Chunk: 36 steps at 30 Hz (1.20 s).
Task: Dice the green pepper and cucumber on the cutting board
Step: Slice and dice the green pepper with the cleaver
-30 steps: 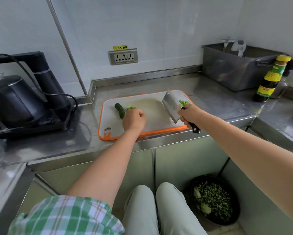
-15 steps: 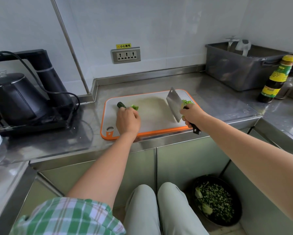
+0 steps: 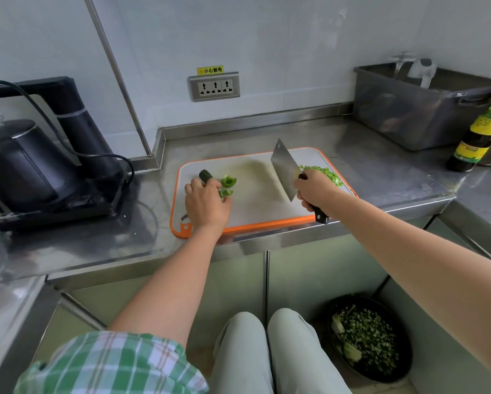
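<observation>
Nearest the camera: a green-and-white checked sleeve [image 3: 96,362] and knees in pale trousers [image 3: 267,351]. On the floor to their right is a dark round bowl [image 3: 407,351] of chopped green scraps.

An orange-rimmed white cutting board [image 3: 255,194] sits at the front edge of the stainless steel counter [image 3: 380,177].

- **Left hand** [image 3: 207,206]: over the board's left side, fingers curled round the dark green cucumber stub [image 3: 205,175], whose end pokes out past the knuckles. Bright green pepper pieces [image 3: 227,186] lie against the thumb side.
- **Right hand** [image 3: 315,191]: wrapped tight on the black handle of the steel cleaver [image 3: 284,169]. The blade is tilted up over mid-board; cannot tell whether its heel touches.
- **Diced green pile** [image 3: 323,173]: far-right corner of the board, behind that hand.

Handling, as a judgement:
- **Cucumber:** firm but round and wet-skinned, so it will likely roll. Put a cut face down and pin it from above with fingertips tucked back.
- **Pepper:** light, curved and springy, with slick skin. Lay it skin-down, press it flat and hold it well back from the edge.

Further back: a black electric kettle on its base [image 3: 19,163] at left, and a dark sauce bottle with a yellow cap [image 3: 480,135] at right. Its label print is too small to read. Behind it is a grey plastic tub [image 3: 394,115].

On the wall, a steel triple socket [image 3: 214,86] sits under a yellow sticker [image 3: 210,70] reading "小心触电".
</observation>
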Motion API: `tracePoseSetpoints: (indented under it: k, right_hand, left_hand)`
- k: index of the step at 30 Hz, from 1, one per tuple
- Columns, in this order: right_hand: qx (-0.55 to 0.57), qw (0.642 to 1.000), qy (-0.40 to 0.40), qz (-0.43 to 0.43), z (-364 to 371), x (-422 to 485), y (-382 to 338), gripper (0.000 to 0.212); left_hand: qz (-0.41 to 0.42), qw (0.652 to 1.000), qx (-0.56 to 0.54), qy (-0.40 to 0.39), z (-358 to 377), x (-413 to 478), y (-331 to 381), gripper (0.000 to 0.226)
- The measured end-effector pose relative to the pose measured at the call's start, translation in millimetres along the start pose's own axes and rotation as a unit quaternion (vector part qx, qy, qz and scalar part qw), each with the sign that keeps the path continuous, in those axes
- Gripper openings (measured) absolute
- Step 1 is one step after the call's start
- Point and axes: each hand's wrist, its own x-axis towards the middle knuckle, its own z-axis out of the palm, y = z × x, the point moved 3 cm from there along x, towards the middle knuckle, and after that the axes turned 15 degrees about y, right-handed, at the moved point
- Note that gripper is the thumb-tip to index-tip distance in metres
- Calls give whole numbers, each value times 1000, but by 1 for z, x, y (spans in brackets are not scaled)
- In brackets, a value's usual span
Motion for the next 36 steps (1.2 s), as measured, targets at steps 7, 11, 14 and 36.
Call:
tracePoseSetpoints:
  k: [7, 11, 14, 36]
  right_hand:
    - [-109, 990, -43, -75, 20, -4, -19, 14]
    - [-193, 976, -64, -76, 21, -6, -25, 13]
    - [-234, 965, -80, -84, 23, -4, -30, 16]
    - [-302, 940, -4, -156, 35, -15, -32, 14]
  left_hand:
    - [51, 997, 30, 40, 12, 13, 7, 27]
    - [107, 992, 58, 38, 23, 26, 16, 25]
    - [105, 991, 81, 12, 32, 32, 19, 22]
    - [47, 972, -227, -43, 26, -23, 45, 20]
